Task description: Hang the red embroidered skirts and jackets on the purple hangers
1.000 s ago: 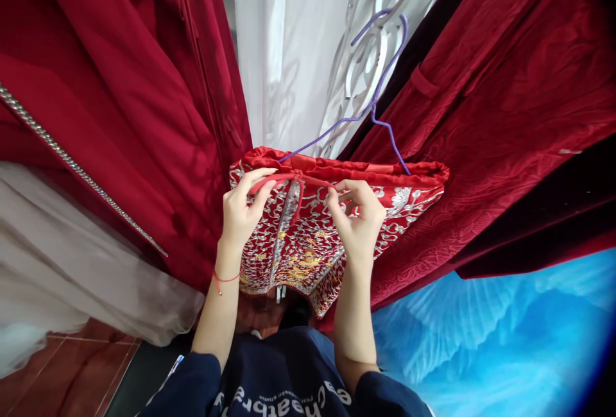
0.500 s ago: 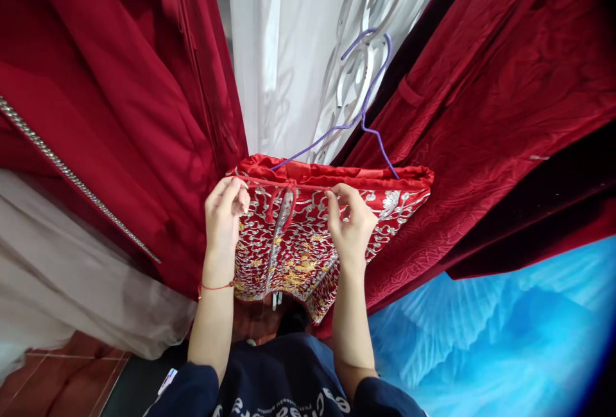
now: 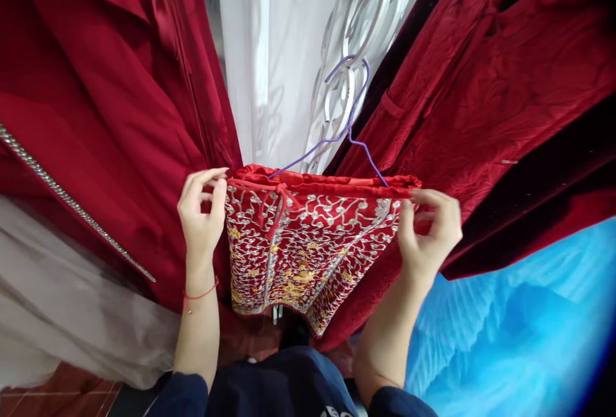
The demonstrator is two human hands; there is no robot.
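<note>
A red strapless bodice (image 3: 303,250) with silver and gold embroidery hangs in front of me, its satin top edge level. My left hand (image 3: 202,202) pinches its upper left corner between thumb and fingers. At the opposite corner my right hand (image 3: 430,224) grips the same edge, thumb in front. A thin red cord (image 3: 279,195) is tied in a bow near the left part of the top, its ends dangling over the embroidery. The purple wire hanger (image 3: 349,131) rises from inside the bodice, its hook by a white scrolled metal frame (image 3: 368,25).
Dark red drapery (image 3: 110,83) hangs on the left, with a sparkling trim strip (image 3: 77,205). Red textured fabric (image 3: 481,102) fills the right. White curtain (image 3: 279,51) hangs behind. Blue patterned fabric (image 3: 520,327) lies lower right, pale tulle (image 3: 72,314) lower left.
My right hand has moved right along the top edge to the far corner. My left hand has shifted slightly left to the other corner. The bodice's top now looks more stretched out.
</note>
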